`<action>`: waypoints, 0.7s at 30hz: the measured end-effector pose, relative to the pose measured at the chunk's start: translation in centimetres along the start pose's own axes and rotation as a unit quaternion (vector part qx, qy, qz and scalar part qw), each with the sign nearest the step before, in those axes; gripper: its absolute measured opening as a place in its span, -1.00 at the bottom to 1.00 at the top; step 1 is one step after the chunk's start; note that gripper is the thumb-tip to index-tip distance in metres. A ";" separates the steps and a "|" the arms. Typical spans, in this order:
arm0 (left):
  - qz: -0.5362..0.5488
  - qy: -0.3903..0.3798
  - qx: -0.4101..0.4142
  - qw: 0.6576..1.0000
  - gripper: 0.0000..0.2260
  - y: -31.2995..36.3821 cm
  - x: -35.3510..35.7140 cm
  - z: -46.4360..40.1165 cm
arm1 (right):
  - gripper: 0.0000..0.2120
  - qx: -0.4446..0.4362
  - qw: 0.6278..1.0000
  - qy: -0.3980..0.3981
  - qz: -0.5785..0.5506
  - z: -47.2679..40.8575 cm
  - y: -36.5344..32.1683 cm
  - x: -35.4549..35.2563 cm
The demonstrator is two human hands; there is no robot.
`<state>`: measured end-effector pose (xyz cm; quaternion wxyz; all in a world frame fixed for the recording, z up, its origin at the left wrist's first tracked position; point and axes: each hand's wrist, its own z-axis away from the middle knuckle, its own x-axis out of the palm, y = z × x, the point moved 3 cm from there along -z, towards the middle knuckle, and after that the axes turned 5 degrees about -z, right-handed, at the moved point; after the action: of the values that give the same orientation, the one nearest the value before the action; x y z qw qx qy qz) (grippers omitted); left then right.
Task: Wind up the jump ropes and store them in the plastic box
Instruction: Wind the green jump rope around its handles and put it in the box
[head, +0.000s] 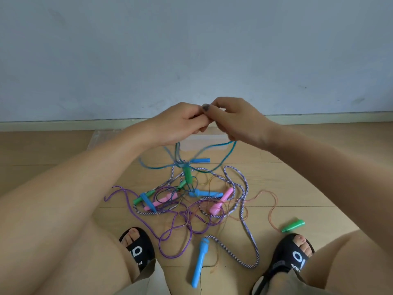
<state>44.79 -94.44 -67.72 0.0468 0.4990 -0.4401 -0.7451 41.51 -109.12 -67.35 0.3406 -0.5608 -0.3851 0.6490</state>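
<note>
Clear plastic box (204,143) on the floor (297,188) by the wall, mostly hidden behind both hands; contents cannot be told. Left hand (178,124) and right hand (236,120) raised together, fingers curled, pinching the teal jump rope (228,155), which hangs blurred. Remaining jump ropes (191,201) lie tangled on the floor between the sandalled feet (138,248), outside the box.

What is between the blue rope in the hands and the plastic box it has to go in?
Nothing solid. The left hand and right hand pinch the blue rope right above the plastic box. But the rope hangs down into the tangled pile of other ropes on the floor, which may hold it back.
</note>
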 end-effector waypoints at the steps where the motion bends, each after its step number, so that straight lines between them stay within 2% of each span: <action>1: 0.003 -0.003 -0.003 1.000 -0.68 -0.2 -0.1 0.1 | -0.71 -0.022 0.999 0.011 0.044 -0.1 -0.1 -0.8; 4: -0.004 -0.013 -0.026 1.000 -0.64 -1.4 -0.7 0.2 | -0.68 -0.047 0.973 0.052 0.218 -0.5 0.8 -4.2; 6: -0.030 -0.013 -0.040 0.999 -0.64 -2.5 -1.2 0.3 | -0.67 0.000 0.950 0.082 0.300 -0.8 2.2 -7.4; 8: -0.045 -0.006 -0.049 0.998 -0.64 -3.3 -1.5 0.2 | -0.66 0.074 0.937 0.075 0.333 -1.0 4.4 -9.7; 11: -0.041 -0.004 -0.034 0.999 -0.65 -2.5 -1.2 0.1 | -0.62 0.151 0.957 0.013 0.246 -1.0 6.2 -8.5; 14: -0.054 -0.010 -0.002 0.998 -0.66 -0.9 -0.1 -0.2 | -0.59 0.117 0.989 -0.015 0.090 -1.1 4.6 -4.0; 17: -0.026 -0.017 0.038 0.999 -0.67 0.5 0.7 -0.4 | -0.55 0.073 0.989 -0.071 -0.102 -0.9 1.4 0.1; 19: -0.005 -0.020 0.041 0.999 -0.68 0.4 0.7 -0.4 | -0.56 0.055 0.989 -0.076 -0.111 -0.5 0.1 1.3; 21: -0.034 -0.005 0.021 0.999 -0.68 -0.3 0.2 -0.2 | -0.58 0.017 0.999 -0.037 0.008 -0.5 0.1 0.8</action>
<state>45.00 -94.49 -68.10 0.0090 0.5112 -0.4382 -0.7393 41.94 -108.41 -67.86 0.3305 -0.5333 -0.3820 0.6786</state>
